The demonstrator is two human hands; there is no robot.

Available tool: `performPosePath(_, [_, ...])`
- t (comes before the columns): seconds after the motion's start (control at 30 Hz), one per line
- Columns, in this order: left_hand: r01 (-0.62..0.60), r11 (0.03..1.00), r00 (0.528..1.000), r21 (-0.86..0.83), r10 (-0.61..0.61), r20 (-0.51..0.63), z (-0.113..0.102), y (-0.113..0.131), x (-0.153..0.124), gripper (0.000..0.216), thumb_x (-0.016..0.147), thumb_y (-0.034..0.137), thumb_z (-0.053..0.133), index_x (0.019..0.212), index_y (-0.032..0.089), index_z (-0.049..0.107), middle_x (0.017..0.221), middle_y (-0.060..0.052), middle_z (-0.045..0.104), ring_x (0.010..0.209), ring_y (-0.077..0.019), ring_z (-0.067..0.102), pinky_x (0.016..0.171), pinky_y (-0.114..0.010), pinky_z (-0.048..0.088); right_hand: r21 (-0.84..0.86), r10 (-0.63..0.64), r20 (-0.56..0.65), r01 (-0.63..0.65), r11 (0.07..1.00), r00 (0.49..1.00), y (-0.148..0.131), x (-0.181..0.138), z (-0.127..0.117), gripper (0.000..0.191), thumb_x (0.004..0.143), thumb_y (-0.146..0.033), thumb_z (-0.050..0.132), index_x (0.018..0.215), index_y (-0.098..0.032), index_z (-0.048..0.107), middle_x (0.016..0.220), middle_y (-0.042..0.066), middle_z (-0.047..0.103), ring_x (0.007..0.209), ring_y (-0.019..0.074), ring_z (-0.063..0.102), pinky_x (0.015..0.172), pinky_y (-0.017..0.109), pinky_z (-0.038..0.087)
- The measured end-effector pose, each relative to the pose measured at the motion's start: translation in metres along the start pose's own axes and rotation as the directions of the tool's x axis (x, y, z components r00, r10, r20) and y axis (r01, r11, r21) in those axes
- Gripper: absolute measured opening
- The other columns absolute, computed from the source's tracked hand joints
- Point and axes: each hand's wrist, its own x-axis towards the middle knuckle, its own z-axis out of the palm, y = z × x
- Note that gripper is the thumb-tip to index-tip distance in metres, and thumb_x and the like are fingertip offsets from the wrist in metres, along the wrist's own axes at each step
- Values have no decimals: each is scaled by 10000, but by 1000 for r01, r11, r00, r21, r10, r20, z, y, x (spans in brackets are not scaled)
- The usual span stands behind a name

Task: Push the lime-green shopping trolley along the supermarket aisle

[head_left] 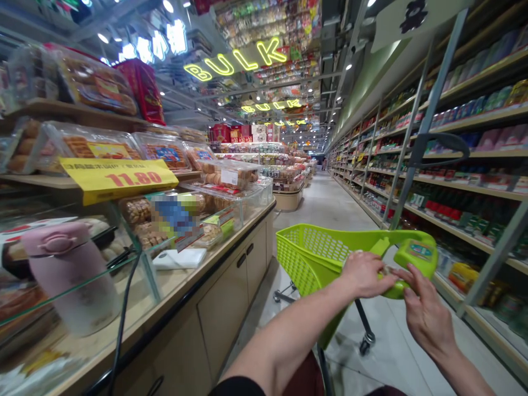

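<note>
A bright green plastic shopping cart (313,242) stands in front of me, its basket pointing down the aisle. My left hand (365,275) lies over the cart's handle, fingers bent around it. A small pale spot shows by its fingertips, too small to make out. From the right, my right hand (429,311) reaches to the same handle. Its fingers are stretched out and apart, with the tips touching the handle and close to the left fingertips. A rounded green handle end with a label (418,252) sits just above the right fingers.
On the left runs a counter (231,291) with packaged pastries (99,140), a yellow price sign (124,179) and a pink bottle (70,275). A black cable (126,308) hangs down its front. Stocked shelves (466,181) line the right. Pale floor (317,198) stretches ahead between them.
</note>
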Motion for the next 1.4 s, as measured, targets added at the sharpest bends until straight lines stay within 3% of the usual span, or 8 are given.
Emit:
performPosePath(0.2, [-100, 991, 993, -93, 93, -73, 13, -3, -8, 271, 830, 335, 399, 868, 197, 629, 1018, -47, 598, 1002, -164, 489, 927, -334, 355, 60, 67, -31, -65, 996, 997, 3, 3, -5, 452, 850, -321, 302, 1278, -180, 327, 986, 83, 622, 1019, 227, 522, 899, 445, 382])
performPosePath(0.4, [148, 868, 967, -475, -227, -113, 14, -33, -9, 163, 698, 144, 521, 830, 164, 614, 1028, -67, 586, 985, -170, 521, 897, -338, 388, 46, 75, -49, -73, 996, 996, 4, 7, -14, 419, 820, -241, 365, 1235, -185, 374, 950, 58, 632, 954, 196, 552, 941, 427, 338])
performPosePath(0.8, [223, 182, 932, -958, -328, 154, -41, 27, -3, 456, 554, 235, 672, 981, 174, 524, 909, -16, 615, 781, -126, 572, 720, -230, 440, 376, 373, 30, -356, 856, 928, -47, 53, -12, 166, 697, -216, 485, 830, -170, 573, 761, 24, 623, 646, 139, 561, 629, 255, 452])
performPosePath(0.93, [328, -66, 875, -942, -356, 329, -35, 25, -9, 414, 585, 367, 676, 914, 151, 549, 821, -22, 625, 672, -111, 579, 669, -239, 458, 136, 252, 24, -253, 958, 967, -50, 51, 0, 111, 661, -162, 509, 747, -183, 575, 731, 22, 590, 702, 156, 535, 677, 273, 415])
performPosePath(1.03, [332, 39, 834, -943, -479, 274, -33, 7, -8, 353, 587, 347, 669, 848, 134, 562, 752, -22, 627, 665, -131, 588, 666, -263, 466, -33, 122, 195, -118, 992, 973, -48, 50, 2, 159, 683, -149, 502, 799, -199, 599, 779, 30, 600, 768, 173, 533, 718, 293, 387])
performPosePath(1.17, [378, 598, 776, -707, -621, -110, -29, -33, 1, 214, 658, 226, 570, 857, 150, 584, 871, -57, 625, 867, -192, 575, 808, -350, 439, -160, 162, 130, -140, 977, 978, -31, 47, -3, 330, 749, -184, 458, 1069, -181, 539, 1024, 87, 586, 932, 214, 509, 817, 345, 350])
performPosePath(1.27, [310, 882, 862, -355, -418, -285, -15, -44, 6, 293, 628, 77, 513, 898, 160, 592, 1069, -93, 563, 1083, -225, 464, 952, -396, 341, -216, 206, 105, -180, 960, 973, -16, 41, -4, 359, 783, -161, 384, 1121, -141, 505, 1016, 113, 597, 927, 227, 516, 845, 378, 329])
performPosePath(1.4, [103, 958, 990, -268, -124, -63, 10, -12, 10, 319, 665, 60, 442, 914, 184, 598, 989, -57, 601, 981, -185, 527, 911, -370, 396, -164, 188, 91, -171, 971, 978, -7, 33, 2, 385, 793, -152, 331, 1148, -120, 475, 982, 110, 611, 909, 228, 522, 861, 403, 317])
